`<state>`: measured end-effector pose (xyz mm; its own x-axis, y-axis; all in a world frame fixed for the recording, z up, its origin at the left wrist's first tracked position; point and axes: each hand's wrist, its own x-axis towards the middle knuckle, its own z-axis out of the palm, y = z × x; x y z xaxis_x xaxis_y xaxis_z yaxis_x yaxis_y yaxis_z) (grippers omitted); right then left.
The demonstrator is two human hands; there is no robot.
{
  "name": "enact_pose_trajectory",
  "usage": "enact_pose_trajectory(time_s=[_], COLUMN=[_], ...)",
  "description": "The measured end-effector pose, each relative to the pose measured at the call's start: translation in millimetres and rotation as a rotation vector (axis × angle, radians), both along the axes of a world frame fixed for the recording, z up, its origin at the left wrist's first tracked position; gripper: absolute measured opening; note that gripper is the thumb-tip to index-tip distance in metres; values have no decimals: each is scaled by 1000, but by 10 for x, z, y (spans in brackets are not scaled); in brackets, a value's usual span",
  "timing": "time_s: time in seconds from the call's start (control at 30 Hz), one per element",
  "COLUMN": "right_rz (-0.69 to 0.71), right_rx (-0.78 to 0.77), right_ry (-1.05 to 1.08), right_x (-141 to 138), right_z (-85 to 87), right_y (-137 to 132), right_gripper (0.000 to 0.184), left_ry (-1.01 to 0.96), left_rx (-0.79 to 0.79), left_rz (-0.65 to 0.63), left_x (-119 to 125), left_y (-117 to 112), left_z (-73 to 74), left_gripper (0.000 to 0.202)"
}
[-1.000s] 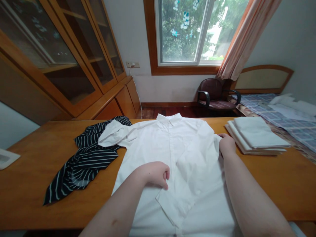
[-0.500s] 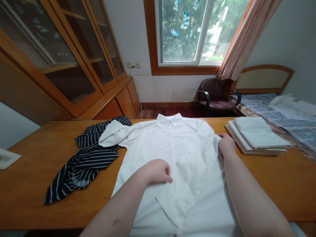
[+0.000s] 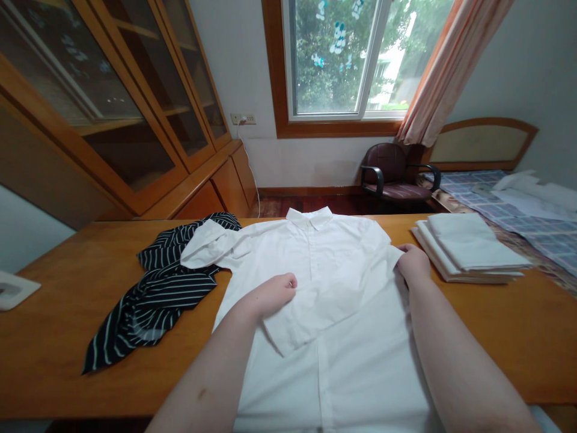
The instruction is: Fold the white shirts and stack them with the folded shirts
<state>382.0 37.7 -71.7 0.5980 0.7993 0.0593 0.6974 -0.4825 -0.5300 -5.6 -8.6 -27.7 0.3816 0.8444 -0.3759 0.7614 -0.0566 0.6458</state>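
A white collared shirt [image 3: 333, 264] lies front up, its collar toward the far edge of the wooden table. My left hand [image 3: 277, 294] is closed on white cloth over the middle of the shirt front; this looks like the sleeve, drawn across the chest with its end by my fingers. My right hand [image 3: 413, 263] pinches the shirt's right side near the folded edge, its fingertips partly hidden. On the left, the other sleeve lies folded over a black-and-white striped cloth [image 3: 171, 294].
Folded white cloths [image 3: 473, 243] are stacked right of my right hand. A white object [image 3: 18, 290] sits at the table's left edge. Beyond the wooden table [image 3: 509, 337] stand a brown armchair [image 3: 396, 171], a bed [image 3: 532, 198] and a glass-door cabinet [image 3: 135, 108].
My left hand has moved up and slightly left, carrying the cloth with it, so the flap stretches flatter across the shirt front. My right hand has stayed nearly still.
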Motion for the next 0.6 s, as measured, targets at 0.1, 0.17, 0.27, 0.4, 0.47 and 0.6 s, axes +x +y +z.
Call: enact_pose_trajectory(time_s=[0.1,0.17,0.27,0.4,0.47,0.6], right_rz=[-5,1,36,102,156,385], right_rx=[-15,-36,-41,60,120,248], right_ry=[-31,-45,-64,-77,-94,-127], right_x=[0,0,-7,-23,-32,-70], right_z=[13,7,-17,-40,-33,24], right_y=[-4,-3,9,30,29,-10], right_gripper=[31,33,40,43,38,27], left_ry=[120,224,318,369,321,193], left_rx=[1,3,3,101,143,155], left_rz=[116,148,130,157,181,187], left_x=[-119,-177,-214,-173,-138,-99], left_y=[112,159,182,165,162,184], left_z=[-24,-35,-43,-67,-91,-140], left_gripper=[16,14,12,19,27,32])
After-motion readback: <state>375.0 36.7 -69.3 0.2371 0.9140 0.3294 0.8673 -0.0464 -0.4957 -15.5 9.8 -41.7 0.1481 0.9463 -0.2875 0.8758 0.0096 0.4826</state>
